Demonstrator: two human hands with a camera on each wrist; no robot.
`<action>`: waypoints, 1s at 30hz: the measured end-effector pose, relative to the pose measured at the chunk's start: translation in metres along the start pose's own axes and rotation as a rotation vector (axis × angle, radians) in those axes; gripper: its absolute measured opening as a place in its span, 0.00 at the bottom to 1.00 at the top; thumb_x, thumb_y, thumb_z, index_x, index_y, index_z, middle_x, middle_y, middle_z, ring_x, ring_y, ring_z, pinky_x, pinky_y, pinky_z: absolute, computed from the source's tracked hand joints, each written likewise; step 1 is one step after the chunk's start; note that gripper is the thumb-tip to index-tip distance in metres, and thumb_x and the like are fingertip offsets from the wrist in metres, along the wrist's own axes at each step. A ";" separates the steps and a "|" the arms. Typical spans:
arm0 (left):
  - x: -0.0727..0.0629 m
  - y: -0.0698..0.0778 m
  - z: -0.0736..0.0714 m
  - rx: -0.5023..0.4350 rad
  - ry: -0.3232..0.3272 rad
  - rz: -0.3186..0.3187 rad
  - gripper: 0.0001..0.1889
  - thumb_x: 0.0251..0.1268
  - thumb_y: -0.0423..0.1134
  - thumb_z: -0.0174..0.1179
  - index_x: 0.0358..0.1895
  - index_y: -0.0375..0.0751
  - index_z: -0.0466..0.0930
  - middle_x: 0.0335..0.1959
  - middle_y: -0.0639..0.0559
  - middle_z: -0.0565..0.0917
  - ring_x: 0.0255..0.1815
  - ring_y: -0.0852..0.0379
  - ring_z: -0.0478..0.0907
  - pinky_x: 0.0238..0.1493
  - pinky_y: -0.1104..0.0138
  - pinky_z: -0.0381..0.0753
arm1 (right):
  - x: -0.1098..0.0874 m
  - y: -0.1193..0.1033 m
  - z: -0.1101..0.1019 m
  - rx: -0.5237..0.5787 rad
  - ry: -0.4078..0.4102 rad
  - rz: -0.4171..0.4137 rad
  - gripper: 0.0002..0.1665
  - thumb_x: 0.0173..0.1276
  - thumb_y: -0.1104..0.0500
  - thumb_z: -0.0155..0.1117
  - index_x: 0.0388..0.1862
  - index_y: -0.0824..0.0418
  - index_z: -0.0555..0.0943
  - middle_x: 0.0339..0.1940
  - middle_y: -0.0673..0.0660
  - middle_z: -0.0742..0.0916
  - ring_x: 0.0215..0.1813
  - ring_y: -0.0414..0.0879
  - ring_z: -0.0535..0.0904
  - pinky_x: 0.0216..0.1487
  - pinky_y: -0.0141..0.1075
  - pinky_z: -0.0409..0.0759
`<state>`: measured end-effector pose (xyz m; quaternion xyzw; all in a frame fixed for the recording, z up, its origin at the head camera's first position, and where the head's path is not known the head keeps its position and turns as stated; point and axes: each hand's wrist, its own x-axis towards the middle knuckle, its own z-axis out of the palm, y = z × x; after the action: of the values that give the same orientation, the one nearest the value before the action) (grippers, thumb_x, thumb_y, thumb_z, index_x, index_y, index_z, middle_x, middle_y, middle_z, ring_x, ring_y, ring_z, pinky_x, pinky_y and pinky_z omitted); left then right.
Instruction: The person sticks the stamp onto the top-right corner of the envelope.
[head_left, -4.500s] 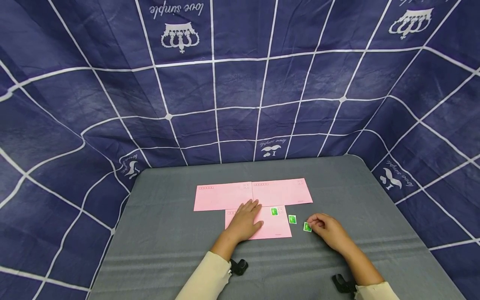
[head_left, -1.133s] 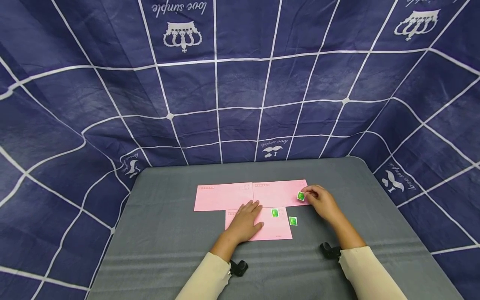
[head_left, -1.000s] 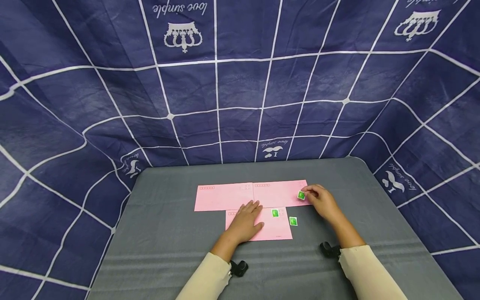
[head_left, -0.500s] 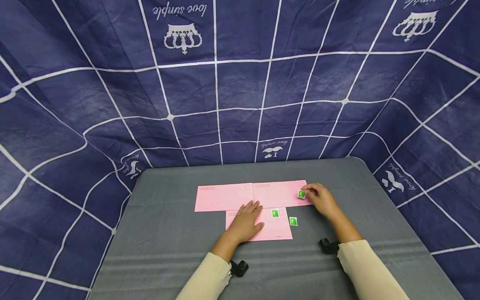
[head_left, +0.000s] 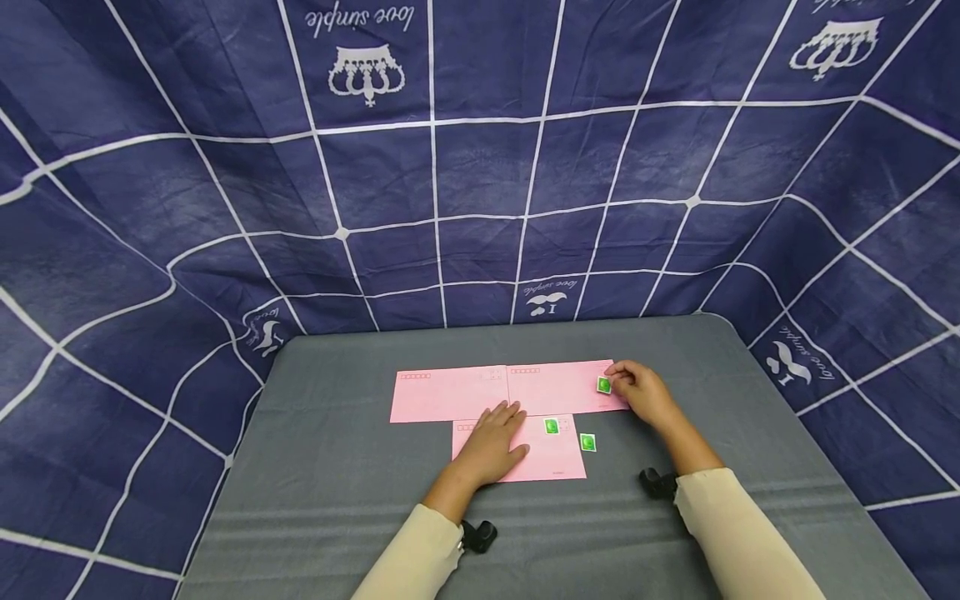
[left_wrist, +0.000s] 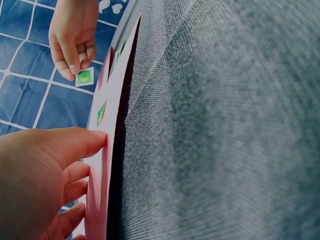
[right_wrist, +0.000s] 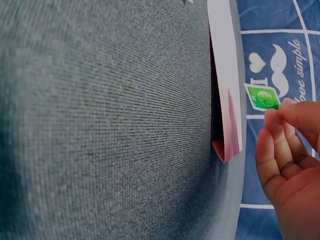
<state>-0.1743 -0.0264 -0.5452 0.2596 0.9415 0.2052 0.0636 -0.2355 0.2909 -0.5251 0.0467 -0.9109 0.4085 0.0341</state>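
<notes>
My right hand (head_left: 641, 393) pinches a green postage stamp (head_left: 603, 385) by one corner between thumb and finger. In the right wrist view this stamp (right_wrist: 263, 97) is held up off the pink envelope (right_wrist: 227, 75). Under it in the head view lies the right end of the back right envelope (head_left: 555, 388). My left hand (head_left: 491, 446) rests with spread fingers on the front envelope (head_left: 543, 465), fingertips reaching the edges of the back ones. A second green stamp (head_left: 551, 426) sits near that front envelope's upper right corner, beside small printed squares.
Another green stamp (head_left: 588, 442) lies on the grey table cloth (head_left: 337, 500) just right of the front envelope. The back left envelope (head_left: 442, 400) adjoins the back right one. A blue curtain with white lines (head_left: 480, 183) rises behind and at both sides.
My right hand has carried the stamp from the cloth on the right up over the back right envelope; lately it shifts only slightly farther back. My left hand stays put.
</notes>
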 end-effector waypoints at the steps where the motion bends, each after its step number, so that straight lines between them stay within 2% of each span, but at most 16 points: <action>1: 0.000 0.000 0.000 0.003 0.001 0.000 0.32 0.73 0.50 0.57 0.75 0.40 0.67 0.79 0.45 0.65 0.82 0.44 0.57 0.81 0.47 0.55 | 0.001 0.000 0.000 0.000 -0.005 -0.001 0.10 0.69 0.70 0.58 0.46 0.67 0.83 0.38 0.63 0.86 0.33 0.39 0.76 0.34 0.27 0.74; 12: 0.002 -0.001 0.001 0.015 -0.021 -0.022 0.32 0.74 0.51 0.56 0.76 0.43 0.66 0.80 0.48 0.63 0.83 0.47 0.55 0.82 0.49 0.54 | 0.012 0.000 0.000 0.023 -0.043 0.000 0.10 0.68 0.71 0.60 0.47 0.68 0.82 0.36 0.63 0.86 0.33 0.40 0.76 0.33 0.27 0.74; 23: 0.003 -0.001 0.000 0.011 -0.017 -0.022 0.32 0.73 0.51 0.57 0.76 0.43 0.66 0.80 0.48 0.63 0.83 0.47 0.55 0.82 0.49 0.53 | 0.023 -0.001 0.001 -0.018 -0.043 -0.003 0.09 0.68 0.70 0.61 0.46 0.67 0.82 0.37 0.62 0.86 0.35 0.45 0.77 0.34 0.26 0.74; 30: 0.002 -0.002 0.001 0.015 -0.016 -0.018 0.32 0.73 0.51 0.57 0.76 0.42 0.66 0.80 0.47 0.63 0.83 0.47 0.55 0.82 0.49 0.54 | 0.028 0.000 0.003 -0.044 -0.049 -0.001 0.08 0.70 0.68 0.62 0.46 0.66 0.83 0.37 0.61 0.86 0.36 0.42 0.77 0.36 0.25 0.75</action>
<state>-0.1768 -0.0271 -0.5467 0.2533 0.9448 0.1952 0.0712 -0.2635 0.2871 -0.5249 0.0563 -0.9203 0.3870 0.0129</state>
